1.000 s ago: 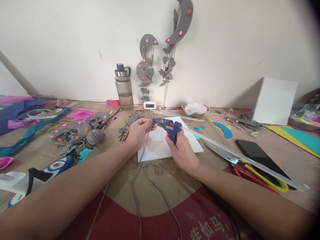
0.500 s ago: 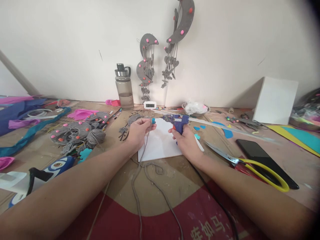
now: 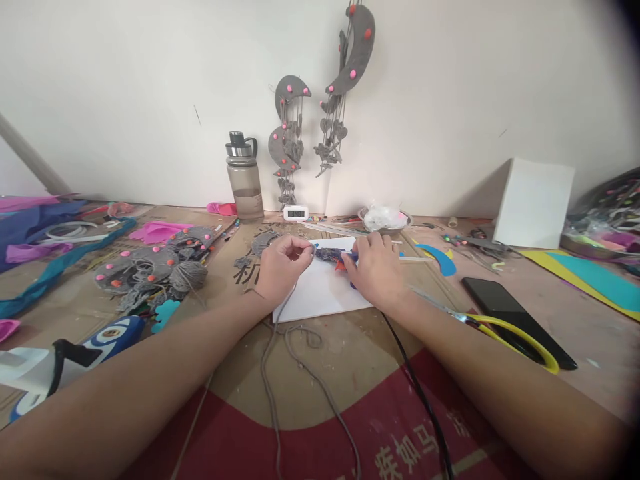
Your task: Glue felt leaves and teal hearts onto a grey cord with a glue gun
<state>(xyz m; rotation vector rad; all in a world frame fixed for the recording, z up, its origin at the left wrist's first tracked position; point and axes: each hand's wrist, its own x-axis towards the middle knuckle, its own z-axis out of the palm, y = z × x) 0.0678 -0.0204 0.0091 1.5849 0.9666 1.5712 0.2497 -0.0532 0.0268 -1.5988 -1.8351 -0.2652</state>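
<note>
My left hand is closed in a pinch above a white sheet. A grey cord runs down from its fingers and lies in loose curves on the cardboard. The small blue piece at its fingertips is mostly hidden now. My right hand is wrapped over a dark blue glue gun. The gun lies level, its nozzle end close to my left fingertips; whether they touch I cannot tell. A black cable trails from beneath my right wrist toward me.
Yellow-handled scissors and a black phone lie to the right. Decorated grey felt pieces and a ball of grey yarn are on the left. Behind stand a bottle, a small digital clock and a bowl.
My right hand has rolled over the top of the glue gun, covering more of it. The gun's nozzle has come lower and nearer my left fingers. The view has shifted slightly.
</note>
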